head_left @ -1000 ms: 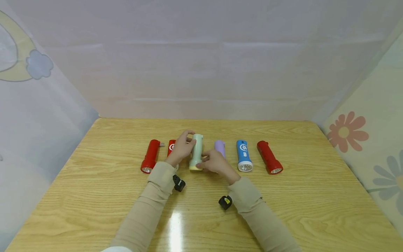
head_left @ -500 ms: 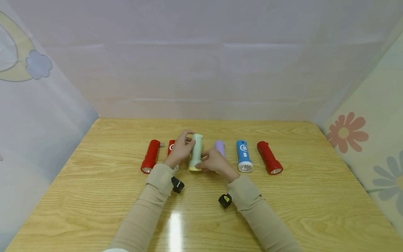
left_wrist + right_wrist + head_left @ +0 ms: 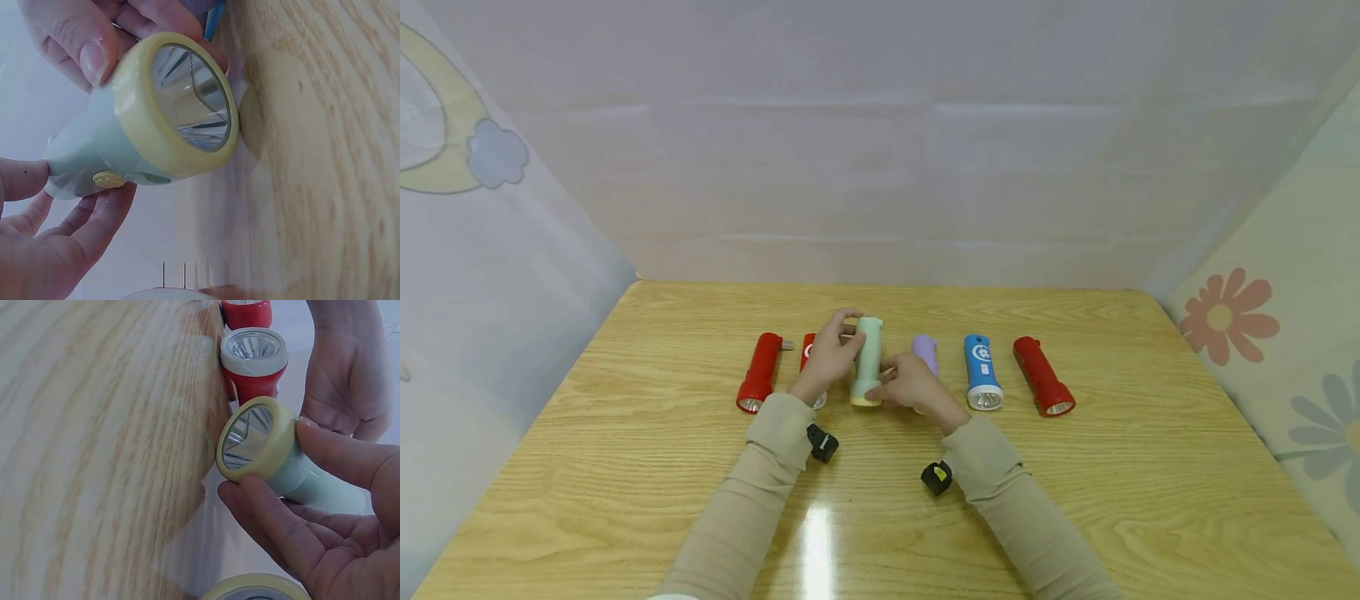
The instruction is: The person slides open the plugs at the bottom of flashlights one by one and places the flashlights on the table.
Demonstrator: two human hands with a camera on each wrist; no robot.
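A pale green flashlight [image 3: 868, 358] with a yellow head rim is in the middle of the row, between both hands. My left hand [image 3: 829, 357] holds its body near the far end, thumb and fingers on either side, as the left wrist view also shows. At the head, my right hand [image 3: 913, 387] pinches the flashlight between thumb and fingers, close to the yellow rim [image 3: 281, 434]. A yellow switch [image 3: 109, 179] shows on the body. A red flashlight with a white head [image 3: 255, 365] lies partly hidden behind my left hand. Beside my right hand is a lavender flashlight [image 3: 925, 348], partly covered.
On the wooden table [image 3: 625, 467], a red flashlight [image 3: 762, 371] with metal prongs sticking out lies at the left end of the row. A blue flashlight [image 3: 982, 372] and another red one [image 3: 1044, 377] lie to the right. A pale cloth backdrop [image 3: 880, 183] stands behind the table.
My left wrist has shifted very slightly to the left. Both hands keep their hold on the green flashlight, which stays in nearly the same place.
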